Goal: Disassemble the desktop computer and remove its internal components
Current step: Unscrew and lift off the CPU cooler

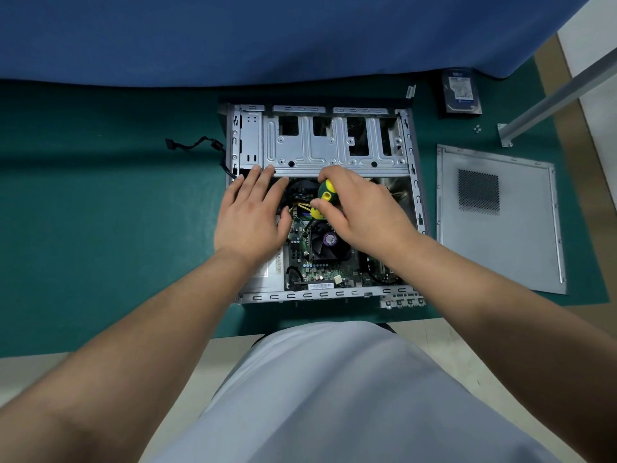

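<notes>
Desktop computer case (pixel 320 138) is lying open on its side on the green mat (pixel 100 195), w/ a blue cloth (pixel 267 35) covering the surface beyond it. Side panel (pixel 500 222) is lying flat on the mat just to the right of the case, apart from it, mesh vent facing up. Inside the case, the drive cage (pixel 334 145) is taking up the far half, and the motherboard (pixel 320 269) is showing in the near half w/ the CPU fan (pixel 325 242) sitting on it. Hard drive (pixel 460 91) is resting on the mat past the panel's far corner, near the cloth edge. A black cable (pixel 197 145) is trailing out of the case's left side onto the mat.

Left hand (pixel 253 215) is lying flat and spread, fingers straight, fingertips reaching the near edge of the drive cage (palm over the case's left interior), gripping nothing. Right hand (pixel 364 208) is curling around the green and yellow screwdriver (pixel 324 198), thumb and fingers wrapping the handle, shaft pointing down toward the board next to the fan; tip is hidden among the wires, so can't tell what it's touching. A few small screws (pixel 477 129) are sitting on the mat right of the hard drive.
</notes>
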### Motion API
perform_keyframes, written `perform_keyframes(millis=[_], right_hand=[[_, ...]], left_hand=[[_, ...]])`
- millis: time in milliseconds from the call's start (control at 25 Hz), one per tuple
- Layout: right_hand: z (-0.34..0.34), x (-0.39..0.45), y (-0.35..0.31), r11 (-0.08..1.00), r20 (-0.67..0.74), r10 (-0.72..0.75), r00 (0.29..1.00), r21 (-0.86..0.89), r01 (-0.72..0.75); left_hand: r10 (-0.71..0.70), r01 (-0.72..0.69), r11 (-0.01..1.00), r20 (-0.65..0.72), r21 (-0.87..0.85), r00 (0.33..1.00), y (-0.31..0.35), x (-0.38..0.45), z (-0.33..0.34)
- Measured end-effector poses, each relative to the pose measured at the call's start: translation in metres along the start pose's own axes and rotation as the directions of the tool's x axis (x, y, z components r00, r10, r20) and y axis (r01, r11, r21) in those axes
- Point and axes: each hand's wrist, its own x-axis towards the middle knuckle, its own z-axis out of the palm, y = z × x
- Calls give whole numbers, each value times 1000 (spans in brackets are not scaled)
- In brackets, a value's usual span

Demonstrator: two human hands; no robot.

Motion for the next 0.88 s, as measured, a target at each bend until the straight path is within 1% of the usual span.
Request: perform_keyframes(millis=[120, 240, 360, 440, 680, 760, 880], right_hand=[[-4, 3, -7, 989, -6, 2, 1000, -150, -3], [-6, 6, -10, 960, 21, 18, 1000, -278, -12], [-11, 10, -10, 895, 7, 54, 998, -443, -46], [-16, 13, -12, 859, 8, 69, 998, -510, -55], [-25, 23, -13, 834, 51, 59, 997, -552, -21], [-24, 21, -18, 820, 18, 84, 996, -569, -59], [-18, 17, -24, 815, -52, 158, 986, -558, -160]], left_hand=[[0, 0, 1000, 1, -5, 1000, 1, 0, -1], [-2, 2, 1000, 6, -3, 1000, 1, 0, -2], [-4, 4, 1000, 4, -5, 1000, 1, 0, -2], [-3, 3, 1000, 0, -12, 1000, 0, 0, -2], [-13, 13, 1000, 8, -17, 1000, 1, 0, -3], [-13, 13, 1000, 11, -22, 1000, 1, -1, -3], [-20, 20, 999, 22, -32, 1000, 1, -2, -4]])
